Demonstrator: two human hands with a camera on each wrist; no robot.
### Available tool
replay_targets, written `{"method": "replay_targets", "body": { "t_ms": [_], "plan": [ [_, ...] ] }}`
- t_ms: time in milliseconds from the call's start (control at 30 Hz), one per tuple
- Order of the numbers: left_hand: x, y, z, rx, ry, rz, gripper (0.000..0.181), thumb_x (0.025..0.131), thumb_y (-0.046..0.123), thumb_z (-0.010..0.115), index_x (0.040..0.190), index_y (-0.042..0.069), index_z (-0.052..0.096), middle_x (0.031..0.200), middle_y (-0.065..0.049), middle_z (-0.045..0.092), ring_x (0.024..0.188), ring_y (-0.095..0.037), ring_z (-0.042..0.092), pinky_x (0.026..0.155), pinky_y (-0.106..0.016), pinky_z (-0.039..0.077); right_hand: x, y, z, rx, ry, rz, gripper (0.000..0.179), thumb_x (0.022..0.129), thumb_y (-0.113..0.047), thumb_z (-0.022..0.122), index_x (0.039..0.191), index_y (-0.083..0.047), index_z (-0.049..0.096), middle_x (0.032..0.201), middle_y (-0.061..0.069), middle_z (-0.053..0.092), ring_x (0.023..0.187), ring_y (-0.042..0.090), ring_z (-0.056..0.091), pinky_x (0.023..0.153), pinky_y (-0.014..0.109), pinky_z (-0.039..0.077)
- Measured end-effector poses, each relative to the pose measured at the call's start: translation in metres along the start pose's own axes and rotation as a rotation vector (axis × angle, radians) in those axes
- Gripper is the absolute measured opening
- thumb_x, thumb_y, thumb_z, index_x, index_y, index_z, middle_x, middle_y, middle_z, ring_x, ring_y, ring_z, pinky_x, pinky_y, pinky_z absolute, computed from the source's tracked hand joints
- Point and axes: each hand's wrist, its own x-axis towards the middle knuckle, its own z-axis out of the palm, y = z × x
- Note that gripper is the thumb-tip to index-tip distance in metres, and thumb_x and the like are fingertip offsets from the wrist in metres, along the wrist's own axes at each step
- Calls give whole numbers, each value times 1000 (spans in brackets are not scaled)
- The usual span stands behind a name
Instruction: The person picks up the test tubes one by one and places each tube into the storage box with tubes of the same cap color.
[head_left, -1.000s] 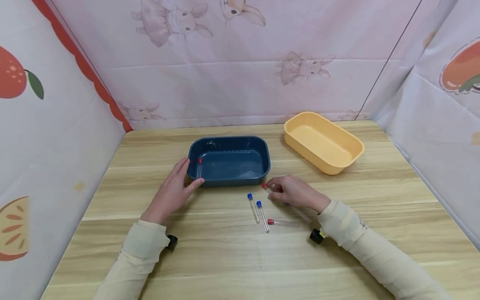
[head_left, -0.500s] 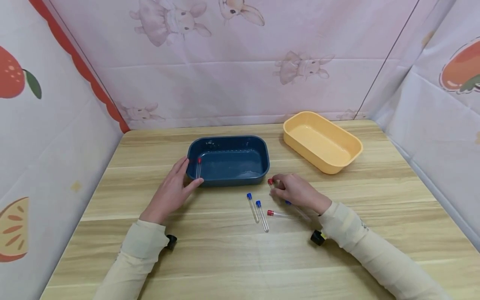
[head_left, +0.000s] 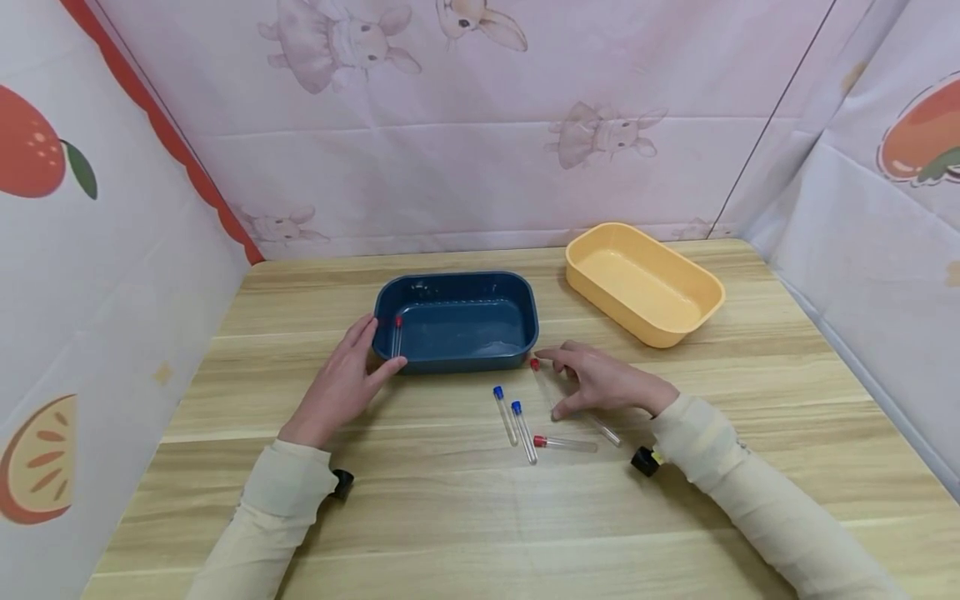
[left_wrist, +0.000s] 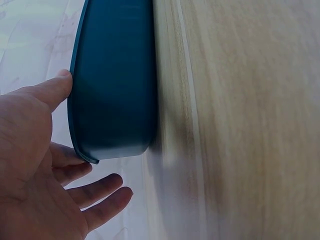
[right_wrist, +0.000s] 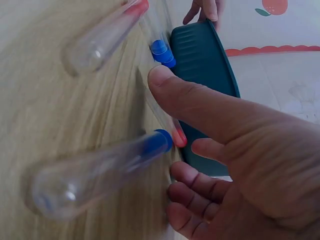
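Note:
My left hand [head_left: 341, 387] rests at the left end of a dark blue plastic bin [head_left: 480, 363]. In the left wrist view, the thumb [left_wrist: 62, 82] touches the bin's rim while the other fingers lie loosely extended at its corner. One red-capped test tube [head_left: 398, 333] lies inside the bin. My right hand [head_left: 603, 382] is spread over a second red-capped tube [head_left: 535, 365] on the table, thumb and index finger apart. Under that hand lies a blue-capped tube [right_wrist: 100, 172], its cap hidden in the head view. Two more blue-capped tubes, one here [head_left: 525, 433], and another red-capped tube [head_left: 566, 444] lie nearby.
A yellow plastic bin [head_left: 645, 287] stands at the back right of the wooden table [head_left: 465, 533]. Printed cloth walls [head_left: 465, 167] enclose the table at the back and both sides.
The right hand drew the red-capped tube slightly right, then its thumb and fingers spread apart, with the tube lying on the table beneath. The left hand and blue bin have stayed in place.

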Motion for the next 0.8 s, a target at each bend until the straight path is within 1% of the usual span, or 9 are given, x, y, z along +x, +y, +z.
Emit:
{"method": "replay_targets", "body": {
  "t_ms": [300, 567, 800],
  "plan": [
    [2, -2, -1, 1, -5, 1, 83, 89, 56, 51, 148, 7, 19, 154, -7, 12, 138, -29, 19, 105, -53, 25, 6, 0, 0, -4, -27, 39, 88, 67, -46, 81, 139, -13, 43, 104, 1, 51, 86, 18, 46, 69, 30, 42],
    [4, -3, -2, 0, -7, -4, 84, 89, 56, 50, 149, 7, 19, 154, -5, 12, 138, -28, 18, 105, -53, 25, 10, 1, 1, 13, -2, 57, 86, 65, -43, 83, 135, -10, 45, 103, 2, 52, 87, 17, 48, 72, 30, 43],
    [6, -5, -2, 1, -4, 7, 84, 89, 56, 51, 148, 6, 20, 154, -7, 13, 137, -28, 19, 105, -53, 25, 12, -1, 1, 29, 17, 74, 83, 62, -40, 85, 129, -8, 48, 102, 3, 51, 89, 18, 48, 77, 31, 43]
  ]
}}
